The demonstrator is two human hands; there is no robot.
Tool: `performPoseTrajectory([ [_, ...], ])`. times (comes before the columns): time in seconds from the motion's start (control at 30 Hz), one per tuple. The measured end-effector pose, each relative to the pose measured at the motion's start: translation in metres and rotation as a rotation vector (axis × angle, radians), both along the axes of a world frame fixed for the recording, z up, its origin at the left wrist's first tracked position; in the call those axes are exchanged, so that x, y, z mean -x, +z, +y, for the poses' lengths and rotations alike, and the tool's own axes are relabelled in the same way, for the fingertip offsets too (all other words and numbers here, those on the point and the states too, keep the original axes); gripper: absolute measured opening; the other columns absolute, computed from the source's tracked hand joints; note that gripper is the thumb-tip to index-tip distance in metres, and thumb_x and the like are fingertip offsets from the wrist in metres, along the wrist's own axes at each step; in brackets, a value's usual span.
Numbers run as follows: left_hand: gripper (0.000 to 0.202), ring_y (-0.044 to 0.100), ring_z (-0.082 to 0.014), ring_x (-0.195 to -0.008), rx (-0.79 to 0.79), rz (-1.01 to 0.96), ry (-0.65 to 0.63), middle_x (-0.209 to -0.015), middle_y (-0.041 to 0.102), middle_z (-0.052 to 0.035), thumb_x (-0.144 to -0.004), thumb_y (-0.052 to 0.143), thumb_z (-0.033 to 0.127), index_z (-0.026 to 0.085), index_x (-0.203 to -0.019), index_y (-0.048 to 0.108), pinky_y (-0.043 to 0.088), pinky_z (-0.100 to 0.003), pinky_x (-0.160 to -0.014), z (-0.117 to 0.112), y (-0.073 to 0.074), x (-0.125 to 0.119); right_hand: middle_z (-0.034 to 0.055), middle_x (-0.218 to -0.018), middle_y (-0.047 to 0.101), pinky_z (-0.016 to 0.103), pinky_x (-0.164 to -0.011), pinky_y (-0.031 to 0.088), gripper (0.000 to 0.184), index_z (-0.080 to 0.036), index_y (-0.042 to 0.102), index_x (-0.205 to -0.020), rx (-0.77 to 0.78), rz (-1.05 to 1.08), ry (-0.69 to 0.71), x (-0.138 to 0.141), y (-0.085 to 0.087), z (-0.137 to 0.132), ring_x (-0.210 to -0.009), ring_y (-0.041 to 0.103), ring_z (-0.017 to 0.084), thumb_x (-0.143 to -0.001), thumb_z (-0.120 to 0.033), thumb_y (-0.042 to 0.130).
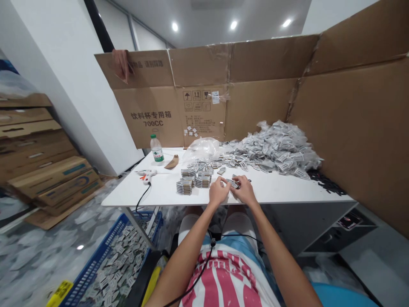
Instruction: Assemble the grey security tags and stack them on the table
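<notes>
Both my hands meet over the near edge of the white table (166,189). My left hand (217,192) and my right hand (245,190) pinch a small grey striped tag (232,183) between them, fingers curled on its two ends. Just left of my hands stand short stacks of the same tags (193,180). Behind them loose tags spread out, and a big heap of bagged tags (277,147) fills the far right of the table.
A hot glue gun (146,175) with a black cord lies at the table's left, a water bottle (156,149) behind it. Small black parts (329,183) lie at the right edge. Cardboard walls (262,98) enclose the table. A blue crate (96,260) of tags sits on the floor.
</notes>
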State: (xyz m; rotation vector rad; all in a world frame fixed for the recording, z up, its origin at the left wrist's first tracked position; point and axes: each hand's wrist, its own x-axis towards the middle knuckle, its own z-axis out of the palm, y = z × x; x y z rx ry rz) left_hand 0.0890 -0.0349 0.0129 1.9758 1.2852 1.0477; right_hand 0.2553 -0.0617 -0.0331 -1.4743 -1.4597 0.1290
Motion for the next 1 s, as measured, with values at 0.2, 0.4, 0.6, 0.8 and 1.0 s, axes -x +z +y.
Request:
performPoseTrajectory([
  [0.2,0.009,0.06,-0.019,-0.07,-0.02,0.008,0.002,-0.072,0.067,-0.0006,-0.09,0.067,0.032,0.024,-0.088,0.07,0.039,-0.028,-0.07,-0.001,-0.001,-0.001,0.0085,-0.111,0.068,0.041,-0.089,0.058,0.03,-0.022,0.072,-0.11,-0.071,0.035,0.117,-0.002,0.0,0.001,-0.096,0.071,0.026,-0.081,-0.032,0.073],
  [0.4,0.01,0.061,-0.0197,-0.071,-0.014,0.006,-0.013,-0.074,0.069,-0.0015,-0.09,0.067,0.033,0.023,-0.089,0.071,0.041,-0.029,-0.071,-0.002,0.002,0.0,0.0093,-0.106,0.073,0.041,-0.087,0.054,0.028,-0.022,0.074,-0.109,-0.097,0.012,0.115,0.0,0.006,0.0,-0.097,0.068,0.027,-0.088,-0.04,0.073],
  [0.6,0.011,0.063,-0.0207,-0.076,-0.015,-0.035,-0.053,-0.076,0.068,-0.0004,-0.092,0.059,0.025,0.024,-0.097,0.069,0.042,-0.029,-0.076,0.002,-0.001,0.001,0.0128,-0.098,0.077,0.046,-0.101,0.04,0.048,-0.022,0.08,-0.092,-0.022,-0.057,-0.188,-0.004,0.002,0.006,-0.104,0.064,0.03,-0.108,-0.049,0.044],
  [0.8,0.025,0.061,-0.0204,-0.072,-0.016,-0.112,-0.137,-0.075,0.065,-0.0007,-0.097,0.043,0.019,0.023,-0.106,0.066,0.042,-0.03,-0.075,0.007,-0.008,0.003,0.0163,-0.091,0.075,0.043,-0.095,0.036,0.042,-0.019,0.078,-0.084,0.106,-0.118,-0.4,-0.011,-0.01,0.014,-0.096,0.062,0.031,-0.102,-0.038,0.045],
  [1.0,0.033,0.067,-0.0183,-0.076,-0.047,-0.262,-0.29,-0.089,0.076,-0.0042,-0.102,0.04,0.023,0.019,-0.129,0.058,0.049,-0.031,-0.079,0.012,-0.015,0.002,0.015,-0.094,0.073,0.041,-0.094,0.036,0.019,-0.018,0.073,-0.089,0.113,-0.128,-0.47,-0.013,-0.018,0.014,-0.096,0.06,0.031,-0.089,-0.03,0.058],
])
